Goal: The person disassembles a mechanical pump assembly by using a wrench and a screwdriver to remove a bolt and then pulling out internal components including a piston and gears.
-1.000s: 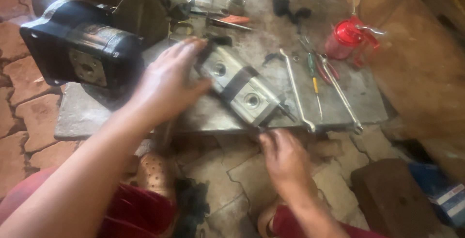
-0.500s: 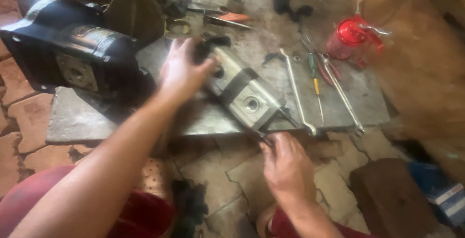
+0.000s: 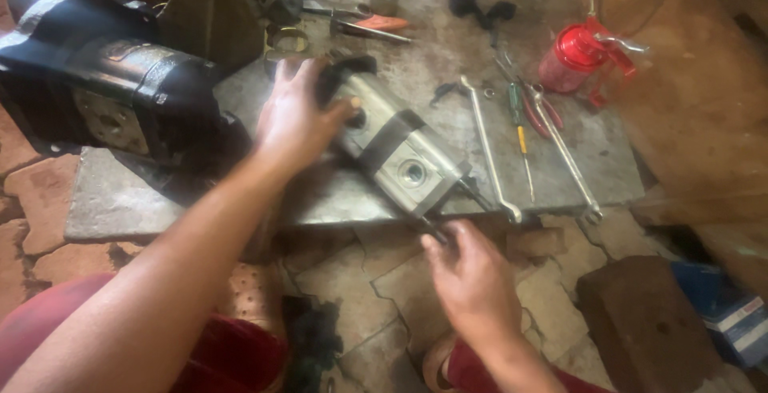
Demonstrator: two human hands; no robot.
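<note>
Left hand [image 3: 298, 117] is clamped flat over the far end of the gear pump [image 3: 392, 143], fingers spread, pinning it down. Right hand [image 3: 472, 277] pinches a thin dark tool [image 3: 432, 229] at the pump's near corner, right at the counter [image 3: 120, 201] edge. That pump looks like solid cast metal, so heavy, stiff and probably oily-slick. I'd grab it around the blocky body, not the ports. 2 wrenches [image 3: 490, 153] and a red oil can [image 3: 578, 55] sit beside it.
</note>
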